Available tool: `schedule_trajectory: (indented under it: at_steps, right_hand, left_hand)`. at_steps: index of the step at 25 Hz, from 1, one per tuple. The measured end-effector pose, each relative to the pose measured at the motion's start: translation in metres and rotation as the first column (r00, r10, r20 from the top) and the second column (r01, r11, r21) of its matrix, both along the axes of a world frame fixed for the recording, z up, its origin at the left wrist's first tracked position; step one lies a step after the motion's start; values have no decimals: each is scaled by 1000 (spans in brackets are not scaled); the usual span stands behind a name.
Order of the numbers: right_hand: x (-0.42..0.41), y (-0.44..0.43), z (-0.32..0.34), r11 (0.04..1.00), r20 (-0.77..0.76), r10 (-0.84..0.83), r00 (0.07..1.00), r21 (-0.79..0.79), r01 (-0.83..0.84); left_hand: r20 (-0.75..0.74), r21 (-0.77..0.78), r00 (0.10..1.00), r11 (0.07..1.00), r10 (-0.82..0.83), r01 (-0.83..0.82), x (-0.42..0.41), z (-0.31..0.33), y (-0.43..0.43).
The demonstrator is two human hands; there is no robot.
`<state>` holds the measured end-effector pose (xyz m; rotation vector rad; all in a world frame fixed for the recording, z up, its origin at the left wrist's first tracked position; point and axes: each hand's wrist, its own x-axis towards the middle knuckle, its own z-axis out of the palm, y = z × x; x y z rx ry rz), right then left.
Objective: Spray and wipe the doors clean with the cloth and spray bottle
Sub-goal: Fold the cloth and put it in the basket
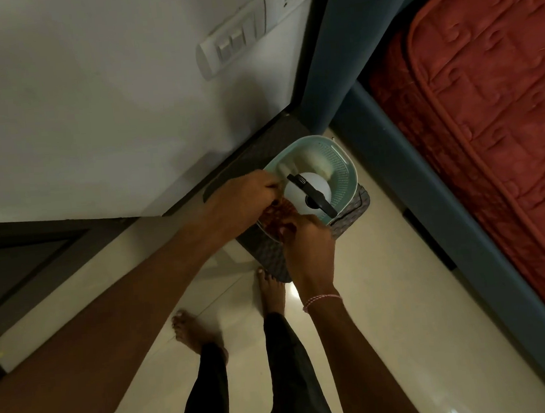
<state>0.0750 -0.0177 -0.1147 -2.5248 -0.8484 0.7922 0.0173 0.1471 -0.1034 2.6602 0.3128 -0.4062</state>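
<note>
Head view, looking steeply down. Spray bottle (pixel 296 194) upright in a mint-green basket (pixel 342 158), seen from above as a round white body under a black spray head. Long axis of that head running from upper left to lower right in frame, its lower end towards the bed; nozzle end hard to tell from trigger end. Basket resting on a dark woven surface (pixel 270 258) in the corner between wall (pixel 95 122) and blue bed frame (pixel 392 170). Reddish cloth (pixel 280 213) at the basket's near edge, between the two hands, mostly covered, its shape and lie impossible to make out. Left hand (pixel 247 193) over the cloth from the wall side, fingers (pixel 272 203) curled down, gripping it. Right hand (pixel 308 241) just below, fingers (pixel 289 227) bent, pinching the same cloth. Near rim of the basket hidden behind both hands. Pale object (pixel 315 167) in the basket's far part, too blurred to name. Thread bracelet (pixel 322 300) on the right wrist. Bare feet (pixel 271 291) on a pale tiled floor (pixel 385 295). Red quilted cover (pixel 485 108) cut off at the right edge.
</note>
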Motion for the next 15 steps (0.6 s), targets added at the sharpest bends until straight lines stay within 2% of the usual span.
schedule_trajectory:
  at_steps: [2, 6, 11, 15]
  right_hand:
    - [1, 3, -4, 997, 10, 71, 997, -36, -70]
    - [3, 9, -9, 980, 23, 168, 985, -109, -165]
    - [13, 14, -20, 953, -3, 209, 978, -223, -205]
    - [22, 23, -29, 952, 8, 197, 980, -241, -189]
  left_hand:
    - [16, 152, 995, 984, -99, 96, 3, -1, -9]
    - [-97, 248, 992, 963, -82, 104, 13, -7, -16]
    - [-207, 268, 968, 944, -140, 194, 22, -18, -24]
    - [-201, 226, 975, 964, -94, 140, 24, -26, -25]
